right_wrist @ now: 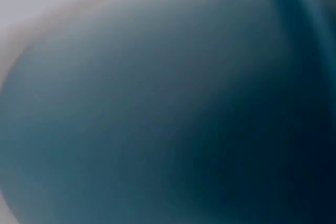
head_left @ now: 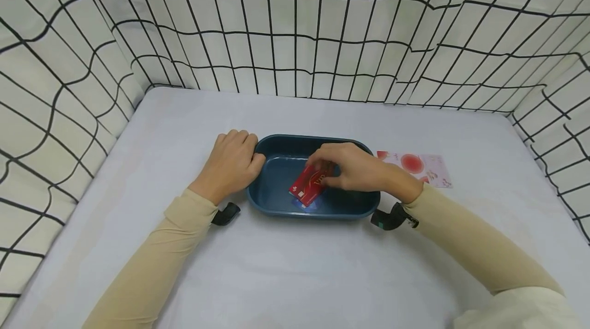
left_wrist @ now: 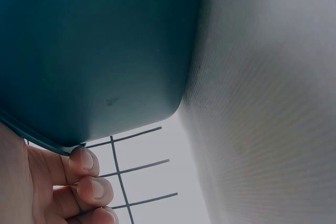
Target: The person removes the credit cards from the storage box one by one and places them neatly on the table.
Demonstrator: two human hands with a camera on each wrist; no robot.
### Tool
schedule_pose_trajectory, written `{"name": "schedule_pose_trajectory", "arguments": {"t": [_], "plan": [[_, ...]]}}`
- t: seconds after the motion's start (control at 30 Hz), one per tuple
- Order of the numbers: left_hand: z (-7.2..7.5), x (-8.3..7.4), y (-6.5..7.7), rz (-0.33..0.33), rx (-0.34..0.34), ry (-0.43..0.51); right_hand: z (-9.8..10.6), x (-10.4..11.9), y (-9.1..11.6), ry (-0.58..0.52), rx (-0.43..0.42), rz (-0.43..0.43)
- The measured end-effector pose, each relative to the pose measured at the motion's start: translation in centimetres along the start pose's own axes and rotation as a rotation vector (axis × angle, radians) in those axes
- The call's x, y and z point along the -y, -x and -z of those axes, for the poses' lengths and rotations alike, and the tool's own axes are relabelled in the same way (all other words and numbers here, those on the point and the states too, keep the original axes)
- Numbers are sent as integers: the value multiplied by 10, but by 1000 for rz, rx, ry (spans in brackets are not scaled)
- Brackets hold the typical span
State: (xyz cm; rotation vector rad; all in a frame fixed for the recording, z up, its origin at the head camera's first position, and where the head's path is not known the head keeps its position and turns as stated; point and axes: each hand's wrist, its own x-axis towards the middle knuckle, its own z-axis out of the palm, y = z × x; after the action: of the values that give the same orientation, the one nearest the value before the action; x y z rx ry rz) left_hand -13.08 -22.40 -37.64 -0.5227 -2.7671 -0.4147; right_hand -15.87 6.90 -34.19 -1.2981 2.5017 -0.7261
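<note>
A dark blue oblong tray (head_left: 276,175) stands on the white surface. My left hand (head_left: 232,162) grips its left rim, the thumb lying over the edge; in the left wrist view the curled fingers (left_wrist: 94,190) show beside the tray's outer wall (left_wrist: 105,51). Over the tray, my right hand (head_left: 357,167) pinches a red card (head_left: 308,185) with gold lettering, held at a slant. Beneath it a bluish card (head_left: 306,206) peeks out on the tray floor, mostly hidden. The right wrist view shows only the tray's blurred outer side (right_wrist: 131,103).
Right of the tray lies a pink and white printed paper (head_left: 435,170), partly covered by my right wrist. The white-covered table (head_left: 304,267) is bounded at the back and sides by black wire grid (head_left: 295,37). A dark wrist camera (head_left: 226,214) sits under my left wrist.
</note>
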Motion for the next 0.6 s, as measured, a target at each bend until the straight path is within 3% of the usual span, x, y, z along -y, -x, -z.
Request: {"name": "schedule_pose_trajectory", "arguments": {"t": [0.3,0.6], "plan": [[0,0,0,-4,-7,-5,-4,11,2,-27,42,66],[1,0,-1,2,14,-5,15,20,-12,-92,27,84]]}}
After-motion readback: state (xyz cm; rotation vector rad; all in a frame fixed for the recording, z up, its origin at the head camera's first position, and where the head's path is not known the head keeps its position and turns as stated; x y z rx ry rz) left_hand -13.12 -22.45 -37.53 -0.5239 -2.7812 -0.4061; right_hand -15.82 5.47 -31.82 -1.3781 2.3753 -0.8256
